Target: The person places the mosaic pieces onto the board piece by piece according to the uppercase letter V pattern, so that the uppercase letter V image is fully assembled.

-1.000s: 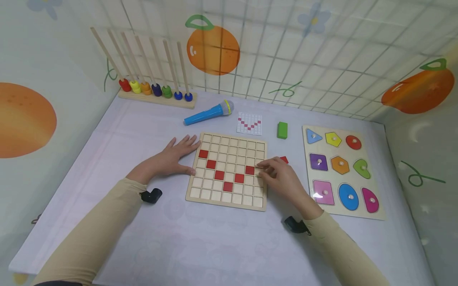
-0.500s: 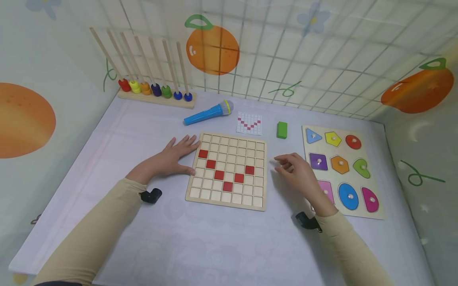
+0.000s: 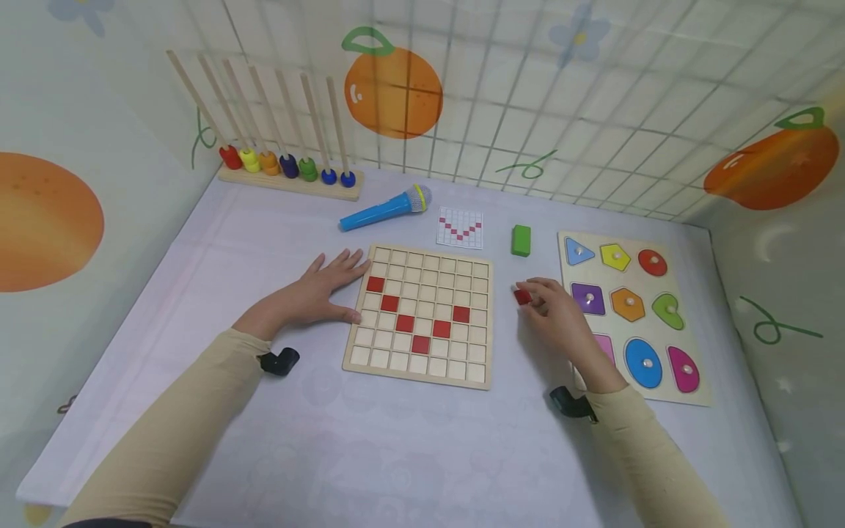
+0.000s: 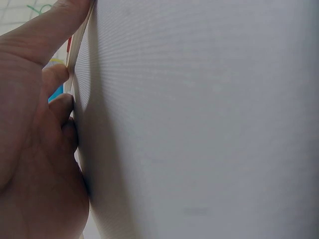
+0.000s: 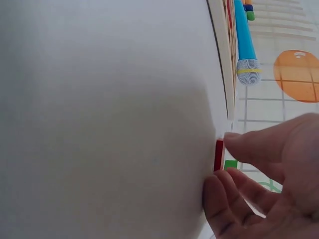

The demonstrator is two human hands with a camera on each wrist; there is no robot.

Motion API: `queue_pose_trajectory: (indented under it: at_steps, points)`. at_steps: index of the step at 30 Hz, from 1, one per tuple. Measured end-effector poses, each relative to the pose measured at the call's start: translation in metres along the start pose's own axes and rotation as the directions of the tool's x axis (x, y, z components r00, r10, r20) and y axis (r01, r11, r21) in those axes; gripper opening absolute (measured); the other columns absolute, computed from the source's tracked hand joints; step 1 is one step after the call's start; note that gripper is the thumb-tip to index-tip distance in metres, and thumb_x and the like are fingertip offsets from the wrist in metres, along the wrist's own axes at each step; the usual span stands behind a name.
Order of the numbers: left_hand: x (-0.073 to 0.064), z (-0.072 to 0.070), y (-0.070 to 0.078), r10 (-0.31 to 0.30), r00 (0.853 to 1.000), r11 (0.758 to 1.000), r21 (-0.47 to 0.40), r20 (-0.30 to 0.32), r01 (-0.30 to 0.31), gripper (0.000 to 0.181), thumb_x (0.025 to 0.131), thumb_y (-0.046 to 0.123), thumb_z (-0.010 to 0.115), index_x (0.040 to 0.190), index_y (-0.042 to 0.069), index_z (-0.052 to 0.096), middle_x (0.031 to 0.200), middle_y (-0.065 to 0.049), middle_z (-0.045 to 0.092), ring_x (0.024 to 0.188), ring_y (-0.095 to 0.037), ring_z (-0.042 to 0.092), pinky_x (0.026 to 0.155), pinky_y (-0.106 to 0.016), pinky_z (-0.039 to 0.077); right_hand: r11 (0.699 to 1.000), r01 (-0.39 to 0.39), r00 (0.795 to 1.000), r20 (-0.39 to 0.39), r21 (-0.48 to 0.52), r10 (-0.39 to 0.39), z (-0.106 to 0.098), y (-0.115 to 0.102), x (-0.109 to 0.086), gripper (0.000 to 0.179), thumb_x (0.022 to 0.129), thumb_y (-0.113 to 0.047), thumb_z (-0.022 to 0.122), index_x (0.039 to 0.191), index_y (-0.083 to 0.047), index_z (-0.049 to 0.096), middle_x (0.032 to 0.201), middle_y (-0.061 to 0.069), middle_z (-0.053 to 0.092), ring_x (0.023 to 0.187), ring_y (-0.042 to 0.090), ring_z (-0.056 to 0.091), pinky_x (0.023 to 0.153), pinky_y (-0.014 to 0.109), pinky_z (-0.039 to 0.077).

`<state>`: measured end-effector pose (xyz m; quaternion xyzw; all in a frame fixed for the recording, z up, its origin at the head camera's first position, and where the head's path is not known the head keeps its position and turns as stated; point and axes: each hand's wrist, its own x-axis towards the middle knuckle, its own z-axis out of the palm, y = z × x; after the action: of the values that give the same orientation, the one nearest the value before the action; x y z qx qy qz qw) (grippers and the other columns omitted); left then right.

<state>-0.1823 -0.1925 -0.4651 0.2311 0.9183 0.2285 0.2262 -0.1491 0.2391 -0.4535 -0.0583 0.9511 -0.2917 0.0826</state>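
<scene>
A square wooden grid board (image 3: 417, 374) lies in front of me, with several red tiles set in its cells in a V-like row. My left hand (image 3: 317, 293) is spread flat at the board's left edge, its thumb and fingertips touching the rim; the left wrist view shows that hand (image 4: 35, 129) low on the cloth. To the right of the board, my right hand (image 3: 554, 315) pinches a loose red tile (image 3: 522, 297) at the table surface. In the right wrist view, the tile (image 5: 219, 155) stands between the thumb and fingers.
A pattern card (image 3: 460, 228) lies beyond the board, flanked by a blue toy microphone (image 3: 378, 213) and a green block (image 3: 521, 240). A shape puzzle (image 3: 686, 330) lies to the right, partly under the right forearm. A peg stand with coloured beads (image 3: 290, 183) is at the back left.
My right hand has moved from the board's right side, off the grid, to the loose red tile and now holds it. The left hand stays put.
</scene>
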Motion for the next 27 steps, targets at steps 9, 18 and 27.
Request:
queue_pose_trajectory:
  at_steps: [9,18,27]
  points:
    - [0.0006,0.0009,-0.0012,0.001,1.0,1.0,0.002,-0.004,-0.001,0.108,0.084,0.056,0.077,0.165,0.017,0.016,0.171,-0.007,0.002,0.157,-0.028,-0.009,0.123,-0.052,-0.014,1.0,-0.013,1.0,0.0,0.012,0.013,0.0065,-0.0019,-0.0023,0.029,0.097,-0.003,0.067,0.125,-0.006,0.071,0.12,0.017,0.059,0.101,0.032,0.06,0.085,0.043,0.058]
    - [0.0011,0.0009,-0.0022,0.006,1.0,1.0,0.001,-0.003,-0.006,0.108,0.084,0.056,0.077,0.165,0.017,0.016,0.171,-0.007,0.002,0.157,-0.028,-0.009,0.123,-0.053,-0.014,0.999,-0.05,0.999,0.02,-0.003,0.05,0.0058,-0.0037,-0.0032,0.033,0.096,-0.005,0.069,0.129,-0.005,0.068,0.114,0.016,0.06,0.103,0.032,0.06,0.088,0.044,0.058]
    - [0.0003,-0.0007,-0.0003,0.003,1.0,1.0,0.002,0.003,-0.003,0.109,0.084,0.056,0.077,0.165,0.017,0.015,0.171,-0.008,0.002,0.157,-0.029,-0.009,0.123,-0.053,-0.014,1.0,-0.027,0.999,0.02,-0.01,0.027,0.0041,-0.0022,-0.0028,0.029,0.095,-0.005,0.07,0.124,-0.006,0.068,0.107,0.015,0.062,0.097,0.03,0.059,0.083,0.041,0.055]
